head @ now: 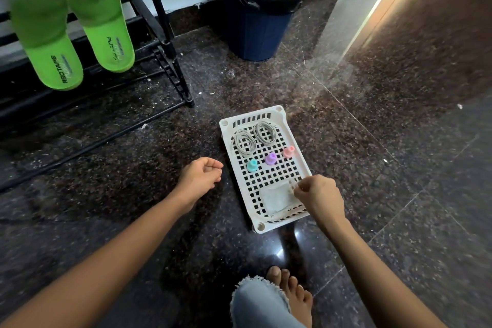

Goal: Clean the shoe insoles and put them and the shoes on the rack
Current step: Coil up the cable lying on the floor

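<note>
Two bright green insoles [45, 32], darker at the toes, on black rack [157, 5]

Green insoles [45, 29] on rack [169, 42]; right grip [318, 194] pinches cloth [275, 198] in tray [225, 129]; left grip [199, 177] idle

The rack [170, 42] runs off the left edge and the top, and the bin [255, 32] is cut at its rim by the top. The toe of the insole [45, 32] nearest the left edge is smeared. The right hand [319, 194] pinches a pale bit [291, 186] at the corner of the pad [275, 198], too blurred to name. The left hand [199, 177] curls its fingers over its palm, hiding it.
</note>
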{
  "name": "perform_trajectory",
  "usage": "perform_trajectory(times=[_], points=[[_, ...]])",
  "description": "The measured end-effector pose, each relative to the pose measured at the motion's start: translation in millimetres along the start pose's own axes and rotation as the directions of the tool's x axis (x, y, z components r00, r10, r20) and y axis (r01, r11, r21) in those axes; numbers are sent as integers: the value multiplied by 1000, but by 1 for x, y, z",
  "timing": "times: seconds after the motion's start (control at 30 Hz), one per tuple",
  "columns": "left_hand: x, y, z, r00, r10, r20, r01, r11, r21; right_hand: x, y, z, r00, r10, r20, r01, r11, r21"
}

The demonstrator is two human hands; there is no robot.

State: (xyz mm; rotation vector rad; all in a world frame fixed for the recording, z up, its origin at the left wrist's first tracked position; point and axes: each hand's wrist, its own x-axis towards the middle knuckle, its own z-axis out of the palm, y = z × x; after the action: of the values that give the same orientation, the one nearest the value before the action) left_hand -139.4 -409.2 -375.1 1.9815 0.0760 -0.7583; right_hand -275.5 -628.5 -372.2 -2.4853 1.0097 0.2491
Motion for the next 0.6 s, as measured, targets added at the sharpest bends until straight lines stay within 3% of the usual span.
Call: perform_trajectory(times=[0.27, 0.33, 0.4, 0.47, 0.53, 0.6], points=[[1, 2, 5, 1000, 7, 12, -7, 1000, 21, -3, 9, -3, 1000, 17, 1, -17, 983, -181], [1, 3, 5, 1000, 7, 12, -7, 1000, 22, -5, 9, -7, 998, -24, -57, 18, 994, -107], [0, 4, 4, 1000, 8, 9, -8, 1000, 12, -12, 13, -12, 977, -42, -210, 60, 995, 82], [0, 5, 2, 1000, 9, 5, -9, 1000, 8, -25, 21, -16, 952, 99, -290, 1, 946, 325], [0, 5, 0, 1000, 10, -1, -10, 1000, 6, -44, 29, -14, 939, 321, -124, -203, 807, 554], [2, 5, -1, 1000, 10, -11, -10, 1000, 0, -64, 31, -5, 889, 407, 208, -414, 526, 742]])
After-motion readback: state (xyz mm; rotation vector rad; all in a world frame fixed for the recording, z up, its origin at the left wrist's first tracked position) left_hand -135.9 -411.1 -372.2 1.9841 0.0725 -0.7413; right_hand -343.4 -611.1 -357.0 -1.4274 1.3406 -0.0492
